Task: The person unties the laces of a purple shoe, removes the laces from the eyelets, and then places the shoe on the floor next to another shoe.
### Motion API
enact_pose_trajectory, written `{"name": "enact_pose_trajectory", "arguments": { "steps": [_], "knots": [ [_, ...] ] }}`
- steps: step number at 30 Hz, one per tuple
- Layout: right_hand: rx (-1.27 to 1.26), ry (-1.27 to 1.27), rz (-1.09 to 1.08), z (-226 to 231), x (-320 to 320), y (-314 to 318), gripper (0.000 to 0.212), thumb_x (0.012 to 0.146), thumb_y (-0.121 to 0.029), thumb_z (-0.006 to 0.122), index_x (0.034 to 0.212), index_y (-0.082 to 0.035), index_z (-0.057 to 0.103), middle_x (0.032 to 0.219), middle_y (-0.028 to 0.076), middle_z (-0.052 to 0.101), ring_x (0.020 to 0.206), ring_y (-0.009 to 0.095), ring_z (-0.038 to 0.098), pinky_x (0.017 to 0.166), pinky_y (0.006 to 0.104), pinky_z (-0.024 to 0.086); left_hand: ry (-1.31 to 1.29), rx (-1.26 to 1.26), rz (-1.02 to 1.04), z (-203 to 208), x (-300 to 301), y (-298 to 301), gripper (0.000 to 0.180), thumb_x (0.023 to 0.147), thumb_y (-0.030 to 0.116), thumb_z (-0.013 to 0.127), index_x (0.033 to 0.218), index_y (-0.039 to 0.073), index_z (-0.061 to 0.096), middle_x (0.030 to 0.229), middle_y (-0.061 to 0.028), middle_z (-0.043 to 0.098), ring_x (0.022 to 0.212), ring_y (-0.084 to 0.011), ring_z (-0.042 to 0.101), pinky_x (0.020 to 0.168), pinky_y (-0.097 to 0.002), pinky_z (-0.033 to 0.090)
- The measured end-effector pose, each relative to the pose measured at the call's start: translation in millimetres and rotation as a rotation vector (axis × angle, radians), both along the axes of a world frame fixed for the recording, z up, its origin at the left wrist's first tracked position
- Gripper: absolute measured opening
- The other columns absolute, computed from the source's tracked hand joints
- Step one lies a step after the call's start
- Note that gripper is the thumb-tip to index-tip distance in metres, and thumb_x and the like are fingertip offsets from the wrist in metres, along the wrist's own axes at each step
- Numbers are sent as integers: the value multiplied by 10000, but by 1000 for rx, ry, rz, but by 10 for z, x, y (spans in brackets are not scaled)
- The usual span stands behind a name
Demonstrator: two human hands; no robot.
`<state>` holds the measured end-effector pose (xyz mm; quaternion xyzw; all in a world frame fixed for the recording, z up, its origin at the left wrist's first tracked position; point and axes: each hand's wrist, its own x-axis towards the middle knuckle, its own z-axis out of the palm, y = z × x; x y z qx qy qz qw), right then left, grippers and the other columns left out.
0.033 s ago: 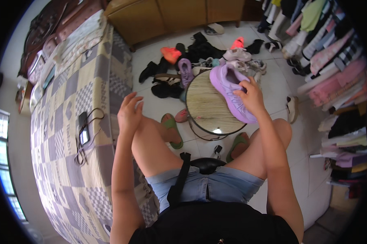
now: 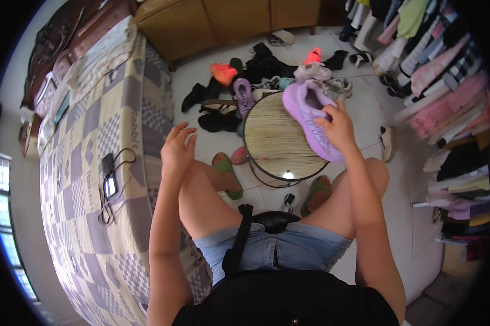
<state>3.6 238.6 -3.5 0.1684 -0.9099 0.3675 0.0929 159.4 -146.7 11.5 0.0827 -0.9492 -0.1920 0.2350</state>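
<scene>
A light purple lace-up sneaker (image 2: pixel 309 117) is held over the right part of a small round table (image 2: pixel 277 146). My right hand (image 2: pixel 338 130) grips it by the laced side, thumb toward the tongue, fingers partly hidden behind the shoe. Its opening faces up and its toe points back toward me. Beside my left knee hovers my left hand (image 2: pixel 178 151), fingers apart and lightly curled, with nothing in it. A second purple sneaker (image 2: pixel 244 96) stands on the floor just beyond the table's left edge.
Past the table lie a heap of black shoes (image 2: pixel 266 68), an orange shoe (image 2: pixel 223 73) and white sneakers (image 2: pixel 313 71). A bed (image 2: pixel 93 190) with a phone (image 2: pixel 110 185) and cable runs along the left. Hanging clothes (image 2: pixel 440 103) line the right. A beige shoe (image 2: pixel 387 144) lies nearby.
My left hand has shifted slightly to the right. The sneaker in my right hand has turned a little, and the whole view has moved slightly.
</scene>
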Motion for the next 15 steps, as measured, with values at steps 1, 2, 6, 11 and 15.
{"name": "enact_pose_trajectory", "arguments": {
  "steps": [1, 2, 6, 11, 15],
  "knots": [
    [0, 145, -47, -75, -79, 171, 278, 733, -149, 793, 921, -39, 621, 1044, 133, 565, 832, 304, 592, 736, 369, 477, -45, 53, -25, -42, -167, 158, 142, 872, 156, 664, 999, 120, 716, 1188, -47, 654, 968, -279, 649, 792, -369, 527],
    [-71, 47, -111, -19, -105, 286, 260, 737, -122, 787, 913, -35, 616, 1027, 133, 562, 835, 288, 587, 741, 362, 471, -94, 102, -41, -107, -310, 274, 130, 869, 168, 666, 979, 123, 718, 1172, -41, 661, 1009, -285, 635, 815, -388, 526],
    [-48, 114, -390, -218, -253, 1066, 264, 749, -216, 797, 879, -61, 627, 1002, 111, 552, 799, 283, 581, 724, 390, 472, -158, 136, -103, -605, -829, 465, 140, 874, 198, 646, 968, 127, 720, 1115, -26, 679, 940, -285, 654, 784, -375, 529],
    [23, -73, -624, -669, -261, 1711, 302, 726, -256, 819, 890, -65, 653, 944, 110, 535, 787, 284, 554, 723, 383, 457, -371, 117, -65, -1230, -1042, 506, 165, 867, 151, 607, 982, 107, 716, 1046, -90, 682, 928, -314, 655, 785, -410, 519],
    [-70, -288, -646, -1143, -233, 1996, 324, 726, -273, 828, 919, -64, 673, 963, 137, 557, 814, 301, 574, 731, 396, 461, -240, 146, -83, -1220, -1278, 609, 192, 893, 114, 585, 1043, 113, 704, 1035, -109, 680, 954, -321, 644, 810, -406, 509]
  ]
}}
